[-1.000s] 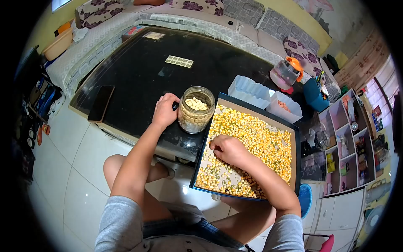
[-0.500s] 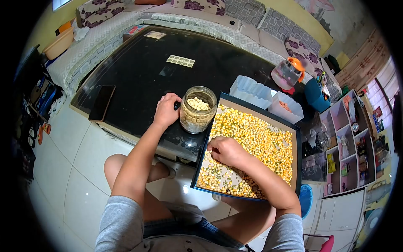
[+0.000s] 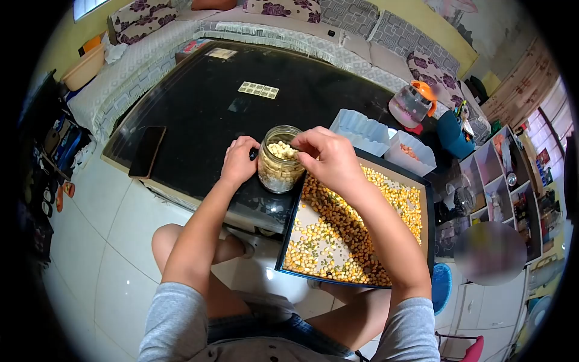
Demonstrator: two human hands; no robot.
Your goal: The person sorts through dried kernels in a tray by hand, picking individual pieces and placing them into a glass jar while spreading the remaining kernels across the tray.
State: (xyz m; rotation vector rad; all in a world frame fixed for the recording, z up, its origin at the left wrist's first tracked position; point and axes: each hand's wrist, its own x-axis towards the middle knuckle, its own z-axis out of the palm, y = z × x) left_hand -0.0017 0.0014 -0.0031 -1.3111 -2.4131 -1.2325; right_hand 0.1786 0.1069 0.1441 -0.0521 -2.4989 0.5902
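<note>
A glass jar [image 3: 280, 175] stands without a lid on the dark table, partly filled with pale beans or kernels. My right hand [image 3: 329, 157] is over the jar's right rim, thumb and fingers pinched together at its mouth; anything between the fingertips is too small to make out. Beside the jar on its left rests my left hand [image 3: 240, 161], fingers curled, with a small dark patch between thumb and forefinger. To the right, a shallow box [image 3: 429, 229] holds yellow corn kernels [image 3: 386, 193] mixed with small green beans [image 3: 329, 256]. My right forearm crosses above it.
Two translucent plastic containers [image 3: 360, 130] stand behind the box, one with orange-pink pieces in it. Behind them are a pitcher with an orange lid [image 3: 413, 105] and a blue holder [image 3: 453, 136]. A phone [image 3: 147, 152] lies at the table's left edge; a card of small squares [image 3: 258, 90] lies farther back.
My right hand has lifted from the corn in the box and moved up to the jar's mouth. My left hand has stayed beside the jar.
</note>
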